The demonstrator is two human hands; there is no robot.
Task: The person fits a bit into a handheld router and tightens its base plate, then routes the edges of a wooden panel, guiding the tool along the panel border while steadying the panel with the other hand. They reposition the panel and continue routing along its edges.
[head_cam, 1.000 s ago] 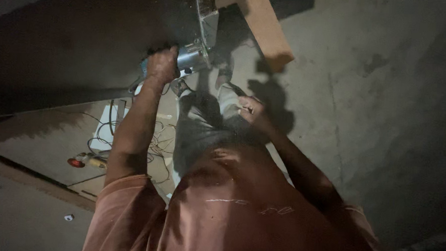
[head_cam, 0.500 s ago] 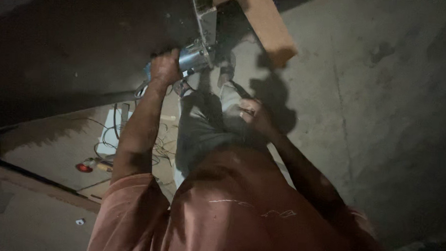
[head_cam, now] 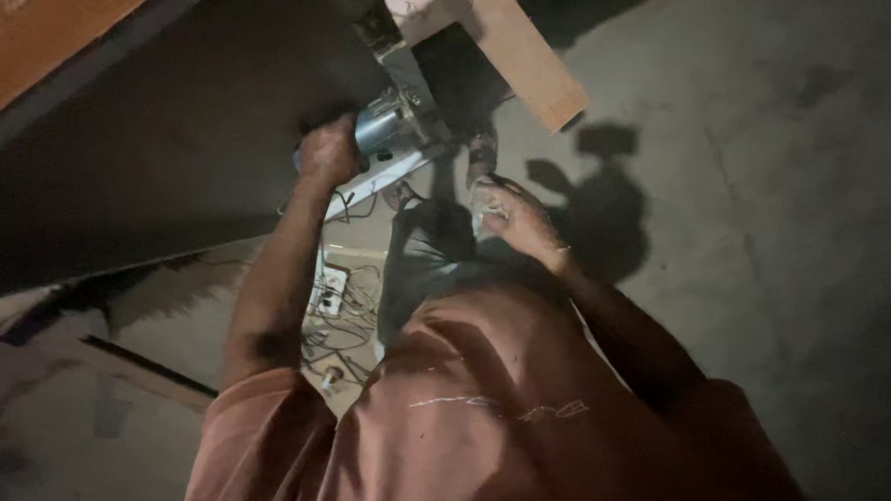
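My left hand (head_cam: 326, 153) is closed around the silver-blue body of a power tool (head_cam: 386, 128). The tool is pressed against the edge of a large dark board (head_cam: 170, 138) that slants across the upper left. A metal plate (head_cam: 405, 70) on the tool rises toward a pale wooden plank (head_cam: 519, 58). My right hand (head_cam: 512, 218) hovers apart from the tool, over my grey trouser leg (head_cam: 430, 255). Its fingers are curled, with a pale glint at the fingertips, and the dim light hides whether they hold anything.
A white power strip (head_cam: 329, 288) with tangled cables (head_cam: 347, 321) lies on the floor below the board. Bare concrete floor (head_cam: 768, 194) spreads to the right, carrying my shadow (head_cam: 592, 212). An orange-brown panel (head_cam: 44, 33) fills the top left corner.
The view has shifted slightly, and my left hand with the tool sits a little lower in the frame. My right hand has stayed about where it was.
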